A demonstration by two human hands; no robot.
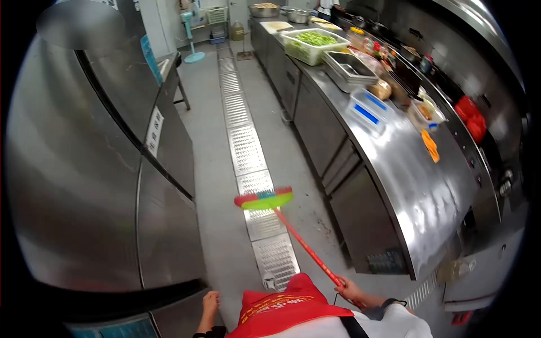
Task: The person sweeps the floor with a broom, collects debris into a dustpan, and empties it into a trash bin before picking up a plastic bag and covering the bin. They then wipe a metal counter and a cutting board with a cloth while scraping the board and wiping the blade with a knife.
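Note:
A broom (264, 198) with a lime-green head and red and teal bristles is over the metal drain grating, its head slightly blurred. Its red handle (307, 248) slants back toward me on the right. My right hand (350, 290) is wrapped round the upper part of that handle. Down at my left side, my left hand (211, 300) has its fingers curled in, with nothing in them. Between my hands shows the red apron (276, 304) I wear. Dark bits of debris (321, 225) lie on the grey floor right of the broom head.
Steel cabinets (101, 169) line the left side. On the right runs a steel counter (389, 163) with a tub of chopped greens (315, 42), steel pans (352, 67), a plastic container (369, 110) and an orange cloth (430, 145). A teal fan (190, 36) stands farther back.

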